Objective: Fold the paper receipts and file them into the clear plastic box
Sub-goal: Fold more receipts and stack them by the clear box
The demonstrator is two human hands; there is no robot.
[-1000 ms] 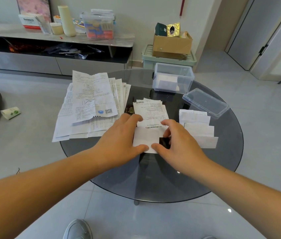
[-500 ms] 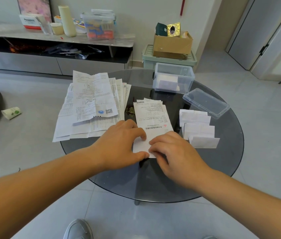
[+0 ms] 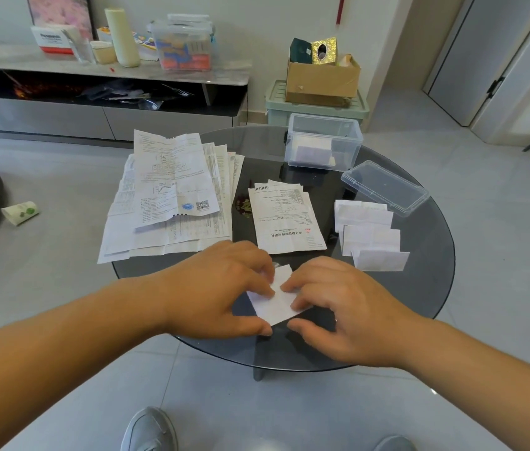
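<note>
- White paper, blank on the side we see: the folded receipt [image 3: 275, 296] is a small, roughly square piece, turned at an angle at the near edge of the dark round glass table [image 3: 426, 288], between our two hands.
- We cannot tell whether it lies flat on the glass or is lifted a little off it.
- Our left hand [image 3: 221, 288] has its fingers curled over the left side of the folded receipt, fingertips on top, while the thumb meets its near corner, so this hand pinches the paper.
- Our right hand [image 3: 338, 307] bends its fingers onto the right side of the same piece. Its thumb sits just beside the near edge, closing toward the fingers around the paper.
- Just beyond our hands a small stack of flat receipts [image 3: 286, 219] lies printed side up.
- To its right, three folded slips [image 3: 367, 236] overlap in a row.
- At the far side of the table stands the clear plastic box [image 3: 323, 146], open, with something pale inside.
- Its lid [image 3: 384, 187] lies beside it to the right.
- Large sheets [image 3: 172, 196] fan out on the left, hanging over the table edge.
</note>
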